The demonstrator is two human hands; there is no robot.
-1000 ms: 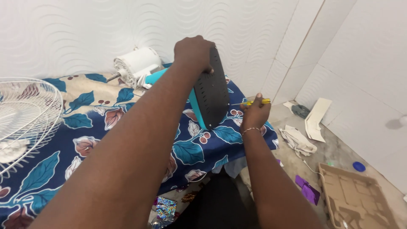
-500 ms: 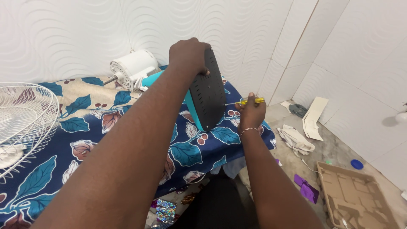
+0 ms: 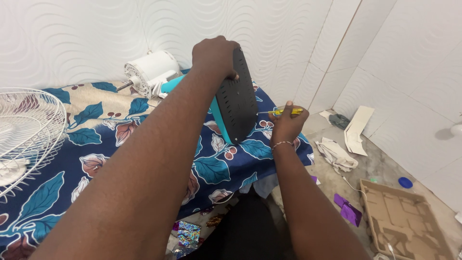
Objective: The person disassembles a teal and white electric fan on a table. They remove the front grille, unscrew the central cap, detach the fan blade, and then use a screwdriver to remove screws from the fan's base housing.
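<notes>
My left hand (image 3: 215, 56) grips the top of a clothes iron (image 3: 236, 98) that stands on its heel on a blue floral cloth (image 3: 144, 144). The iron's black soleplate with small holes faces right, and its teal body shows along the left edge. My right hand (image 3: 287, 124) holds a yellow-handled screwdriver (image 3: 284, 111) level, with its metal tip against the soleplate's right side.
A white fan motor (image 3: 150, 71) lies behind the iron near the wall. A white wire fan guard (image 3: 26, 130) sits at the left. On the floor to the right are a cardboard tray (image 3: 404, 224), rags (image 3: 338, 155), purple pieces (image 3: 347, 209) and a blue cap (image 3: 405, 182).
The view shifted slightly. My left hand and the iron sit a little higher in the picture, and my right hand keeps the screwdriver against the soleplate.
</notes>
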